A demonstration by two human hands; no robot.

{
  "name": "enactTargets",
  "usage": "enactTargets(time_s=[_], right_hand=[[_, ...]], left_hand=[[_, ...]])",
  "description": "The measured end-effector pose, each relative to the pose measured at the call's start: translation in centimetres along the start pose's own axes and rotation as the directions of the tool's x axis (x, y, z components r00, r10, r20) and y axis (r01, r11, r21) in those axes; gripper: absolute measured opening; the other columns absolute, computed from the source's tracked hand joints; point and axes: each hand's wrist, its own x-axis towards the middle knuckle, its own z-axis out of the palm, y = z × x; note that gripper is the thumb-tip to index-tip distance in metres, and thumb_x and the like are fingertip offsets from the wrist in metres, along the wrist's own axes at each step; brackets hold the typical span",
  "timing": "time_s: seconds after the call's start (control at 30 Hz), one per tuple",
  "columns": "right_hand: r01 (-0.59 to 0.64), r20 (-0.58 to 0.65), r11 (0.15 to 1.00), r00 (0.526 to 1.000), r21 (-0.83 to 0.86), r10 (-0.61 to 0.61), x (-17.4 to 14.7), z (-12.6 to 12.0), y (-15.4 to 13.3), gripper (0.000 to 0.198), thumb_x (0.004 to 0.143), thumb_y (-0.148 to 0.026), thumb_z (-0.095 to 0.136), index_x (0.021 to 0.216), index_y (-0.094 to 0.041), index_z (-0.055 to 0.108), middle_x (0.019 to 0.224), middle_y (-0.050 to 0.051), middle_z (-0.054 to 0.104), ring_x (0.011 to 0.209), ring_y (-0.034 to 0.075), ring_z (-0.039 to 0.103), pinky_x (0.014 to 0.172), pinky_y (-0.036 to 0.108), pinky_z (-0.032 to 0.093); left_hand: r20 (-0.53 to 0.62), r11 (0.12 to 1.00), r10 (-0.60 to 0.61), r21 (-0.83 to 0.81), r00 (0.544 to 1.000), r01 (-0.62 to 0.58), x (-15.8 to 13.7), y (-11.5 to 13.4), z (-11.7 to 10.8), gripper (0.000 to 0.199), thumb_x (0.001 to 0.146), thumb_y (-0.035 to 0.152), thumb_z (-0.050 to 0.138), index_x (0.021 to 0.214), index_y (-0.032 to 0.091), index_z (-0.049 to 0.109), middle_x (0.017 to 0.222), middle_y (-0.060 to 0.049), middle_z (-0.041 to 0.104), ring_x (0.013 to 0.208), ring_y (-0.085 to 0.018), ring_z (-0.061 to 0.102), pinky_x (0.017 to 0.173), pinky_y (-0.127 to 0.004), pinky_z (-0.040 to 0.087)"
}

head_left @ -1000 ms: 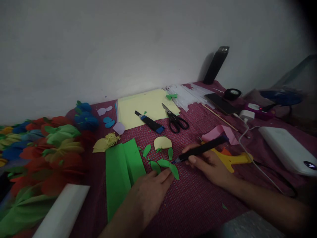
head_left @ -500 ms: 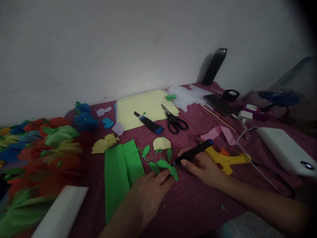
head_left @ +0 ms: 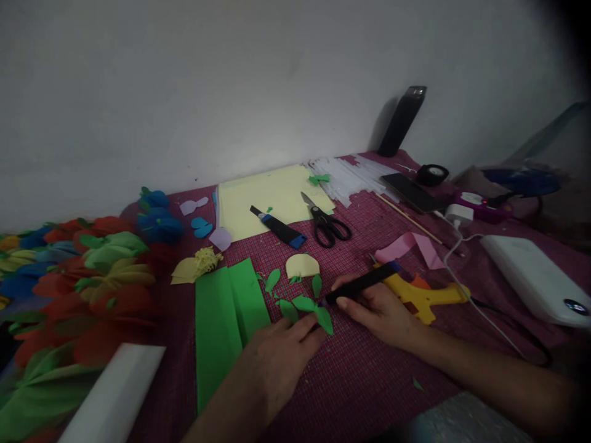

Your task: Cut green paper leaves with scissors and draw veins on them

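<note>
My right hand point(head_left: 376, 307) grips a slim black utility knife point(head_left: 360, 287) with a blue end, its tip pointing left at a green paper leaf piece point(head_left: 305, 303). The fingers of my left hand point(head_left: 289, 347) press that leaf piece down on the cloth, close to the tip; the fingertips are partly hidden. More small green leaves point(head_left: 273, 280) and a cream half-round paper point(head_left: 302, 266) lie just beyond. Beside my left forearm are folded green paper strips point(head_left: 217, 326). A yellow glue gun point(head_left: 422, 298) rests to the right of my right hand.
Black scissors point(head_left: 325, 224) and another black-and-blue cutter point(head_left: 279, 229) lie by pale yellow sheets point(head_left: 263, 191). Colourful paper flowers point(head_left: 111, 271) crowd the left. At right are a pink ribbon point(head_left: 410, 246), a phone point(head_left: 410, 192), a white power bank point(head_left: 535, 280) and its cable.
Both hands keep nearly the same pose over the leaf piece, and the knife tip stays beside it. The whole view has shifted very slightly.
</note>
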Motion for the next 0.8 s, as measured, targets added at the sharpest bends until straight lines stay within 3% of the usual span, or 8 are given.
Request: enactTargets(time_s=[0.8], right_hand=[[0.000, 0.009, 1.000, 1.000, -0.019, 0.000, 0.03, 0.07, -0.04, 0.014, 0.088, -0.025, 0.052, 0.101, -0.022, 0.057, 0.088, 0.001, 0.063, 0.082, 0.018, 0.060, 0.074, 0.030, 0.051]], left_hand=[[0.010, 1.000, 0.000, -0.019, 1.000, 0.000, 0.07, -0.02, 0.00, 0.046, 0.086, 0.001, 0.037, 0.124, 0.022, 0.051, 0.131, -0.003, 0.055, 0.097, -0.021, 0.060, 0.082, -0.035, 0.052]])
